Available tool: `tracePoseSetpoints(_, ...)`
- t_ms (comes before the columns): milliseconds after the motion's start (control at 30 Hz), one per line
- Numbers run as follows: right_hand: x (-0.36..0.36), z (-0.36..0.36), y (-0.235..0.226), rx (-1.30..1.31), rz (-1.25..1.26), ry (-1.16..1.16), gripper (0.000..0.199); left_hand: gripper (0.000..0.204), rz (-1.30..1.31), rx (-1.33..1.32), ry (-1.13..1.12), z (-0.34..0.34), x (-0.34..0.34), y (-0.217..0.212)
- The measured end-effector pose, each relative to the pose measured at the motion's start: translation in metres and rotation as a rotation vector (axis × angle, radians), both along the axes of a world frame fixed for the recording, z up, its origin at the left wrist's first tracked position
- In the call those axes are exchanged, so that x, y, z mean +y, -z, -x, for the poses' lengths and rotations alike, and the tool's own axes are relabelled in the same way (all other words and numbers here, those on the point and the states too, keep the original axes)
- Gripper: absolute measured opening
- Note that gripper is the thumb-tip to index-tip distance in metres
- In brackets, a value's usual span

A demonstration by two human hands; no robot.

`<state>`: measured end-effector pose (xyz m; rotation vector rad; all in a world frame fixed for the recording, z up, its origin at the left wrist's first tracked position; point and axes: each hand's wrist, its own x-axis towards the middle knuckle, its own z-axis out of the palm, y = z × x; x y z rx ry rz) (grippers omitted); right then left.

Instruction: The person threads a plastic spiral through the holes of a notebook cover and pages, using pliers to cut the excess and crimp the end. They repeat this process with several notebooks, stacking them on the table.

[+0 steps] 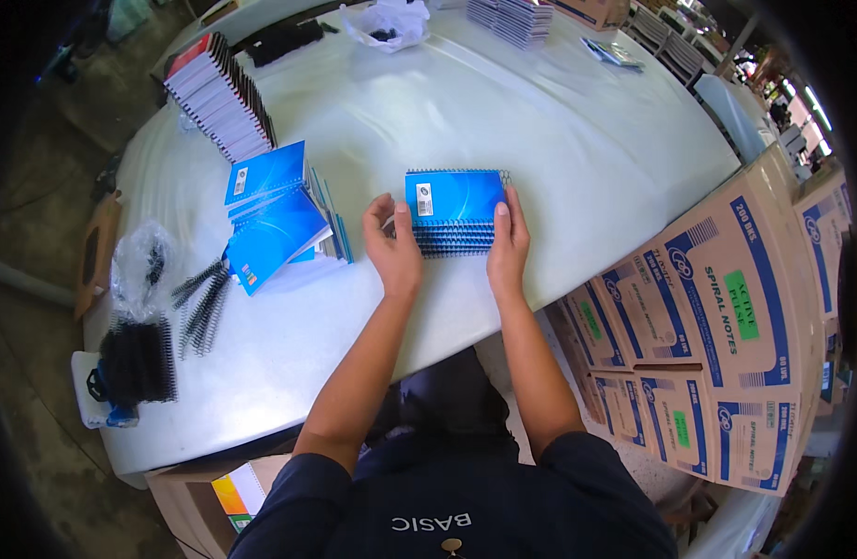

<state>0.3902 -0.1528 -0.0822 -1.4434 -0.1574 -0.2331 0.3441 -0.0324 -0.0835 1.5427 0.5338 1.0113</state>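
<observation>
I see both hands set against a small stack of blue-covered spiral-bound notebooks [455, 211] on the white round table [559, 140]. My left hand [393, 244] presses its fingers and thumb against the stack's left edge, and my right hand [509, 244] clasps the right edge, thumb lying on the top cover; together they grip the stack between them. The wire spines face toward me, between the two wrists.

Just left of my left hand lies a loose, fanned pile of blue notebook covers and pages [278, 216], apart from the held stack. Farther left of that are loose black spiral binding coils [201, 298], and beyond them a dense bundle of black coils [138, 361] under a crumpled clear plastic bag [140, 261]. Up and to the left of my hands stands a slanted row of bound notebooks with dark spines [222, 95]. Far ahead of my hands sit a crumpled white plastic bag [387, 22] and another stack of notebooks [512, 19]. To the right of my right hand, below the table's edge, brown cardboard cartons with blue print and green labels [717, 307] are piled.
</observation>
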Motion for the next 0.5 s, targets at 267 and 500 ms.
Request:
tracePoseSetpoints(267, 0.003, 0.0, 0.001, -0.003, 0.046, 0.021, 0.043, 0.035, 0.187, 0.026, 0.047, 0.014, -0.016, -0.002)
tracePoseSetpoints(500, 0.006, 0.038, -0.002, 0.038, 0.021, 0.028, 0.045, 0.042, -0.052, 0.12, 0.101, 0.057, 0.002, -0.026)
